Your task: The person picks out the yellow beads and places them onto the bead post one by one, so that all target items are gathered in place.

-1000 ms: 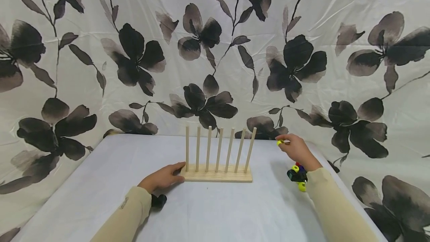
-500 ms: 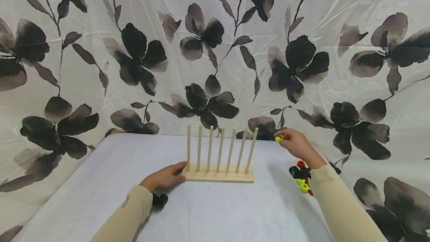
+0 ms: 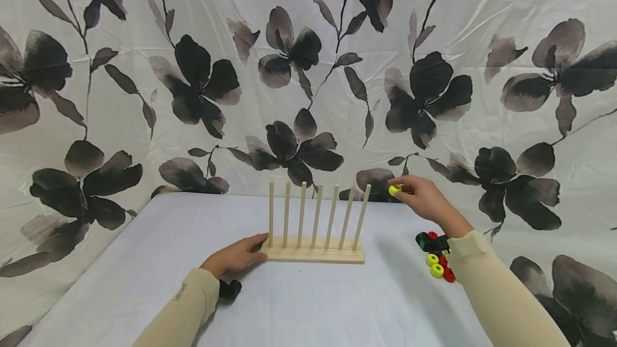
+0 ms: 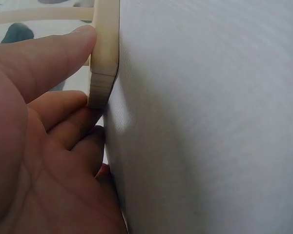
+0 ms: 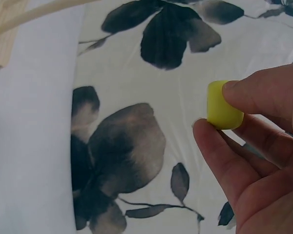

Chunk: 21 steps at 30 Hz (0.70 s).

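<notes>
One yellow bead (image 3: 395,190) on my feed, pinched in the right hand (image 3: 426,197), and I've got the left hand (image 3: 235,255) gripping the wooden rack (image 3: 314,254).

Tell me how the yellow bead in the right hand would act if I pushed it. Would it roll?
The yellow bead would probably roll on its edge, since its sides look curved. It's likely light, as the right hand holds it up in just a pinch. It seems stiff too: I can't see any dent where it's pinched.
</notes>
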{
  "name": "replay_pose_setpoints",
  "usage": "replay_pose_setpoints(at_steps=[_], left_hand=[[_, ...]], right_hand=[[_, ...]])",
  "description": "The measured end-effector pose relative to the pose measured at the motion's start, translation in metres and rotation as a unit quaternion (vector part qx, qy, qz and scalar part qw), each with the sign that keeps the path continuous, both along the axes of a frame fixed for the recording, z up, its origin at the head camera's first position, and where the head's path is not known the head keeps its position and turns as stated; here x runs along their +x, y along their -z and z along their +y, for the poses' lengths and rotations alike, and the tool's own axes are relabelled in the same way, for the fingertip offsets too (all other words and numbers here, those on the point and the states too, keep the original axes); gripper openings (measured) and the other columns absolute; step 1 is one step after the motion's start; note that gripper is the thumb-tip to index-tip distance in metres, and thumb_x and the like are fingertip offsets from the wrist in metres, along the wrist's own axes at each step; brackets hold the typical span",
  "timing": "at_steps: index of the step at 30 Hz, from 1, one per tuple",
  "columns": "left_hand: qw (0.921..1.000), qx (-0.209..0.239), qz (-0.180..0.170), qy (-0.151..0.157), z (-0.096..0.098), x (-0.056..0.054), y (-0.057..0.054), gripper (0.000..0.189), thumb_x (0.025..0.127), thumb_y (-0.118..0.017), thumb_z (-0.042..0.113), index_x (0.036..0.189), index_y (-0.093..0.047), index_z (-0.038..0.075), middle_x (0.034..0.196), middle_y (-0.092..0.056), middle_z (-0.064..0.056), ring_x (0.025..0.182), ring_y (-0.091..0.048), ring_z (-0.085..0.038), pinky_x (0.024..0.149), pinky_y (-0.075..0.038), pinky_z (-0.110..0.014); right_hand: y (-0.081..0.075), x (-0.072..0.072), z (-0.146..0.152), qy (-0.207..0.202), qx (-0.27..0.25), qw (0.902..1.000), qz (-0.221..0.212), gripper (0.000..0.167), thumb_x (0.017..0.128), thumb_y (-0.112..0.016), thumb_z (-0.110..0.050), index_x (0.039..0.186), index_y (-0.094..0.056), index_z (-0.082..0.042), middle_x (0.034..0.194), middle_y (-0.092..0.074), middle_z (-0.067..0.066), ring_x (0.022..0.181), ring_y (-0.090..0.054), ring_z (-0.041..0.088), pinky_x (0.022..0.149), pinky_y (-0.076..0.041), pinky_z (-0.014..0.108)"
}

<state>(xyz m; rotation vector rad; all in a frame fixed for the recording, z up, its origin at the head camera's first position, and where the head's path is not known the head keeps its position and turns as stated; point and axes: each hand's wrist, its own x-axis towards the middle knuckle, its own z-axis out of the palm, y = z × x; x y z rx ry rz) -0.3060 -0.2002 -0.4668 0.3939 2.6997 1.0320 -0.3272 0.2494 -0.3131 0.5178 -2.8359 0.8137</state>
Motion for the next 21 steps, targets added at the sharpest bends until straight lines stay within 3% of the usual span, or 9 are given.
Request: replay_pose_setpoints(at_steps=[9,21], left_hand=[[0.9999,0.013,-0.001,0.001,-0.005,-0.001,0.002,0.066,0.093,-0.063,0.03,0.15,-0.036,0.008,0.155,-0.035,-0.017,0.145,-0.027,-0.038,0.118,-0.024,-0.055],[0.9999,0.001,0.011,-0.002,-0.002,-0.002,0.004,0.068,0.092,-0.065,0.034,0.149,-0.038,0.011,0.154,-0.038,-0.014,0.145,-0.03,-0.036,0.118,-0.027,-0.053]], right_hand=[[-0.013,0.003,-0.011,-0.001,-0.005,1.0,-0.003,0.035,0.097,-0.058,-0.016,0.132,-0.058,-0.01,0.126,-0.061,0.018,0.111,-0.063,0.035,0.088,-0.057,0.046],[-0.029,0.006,-0.029,-0.01,-0.028,0.999,0.034,0.035,0.098,-0.057,-0.016,0.132,-0.059,-0.01,0.128,-0.061,0.016,0.109,-0.064,0.032,0.087,-0.057,0.046]])
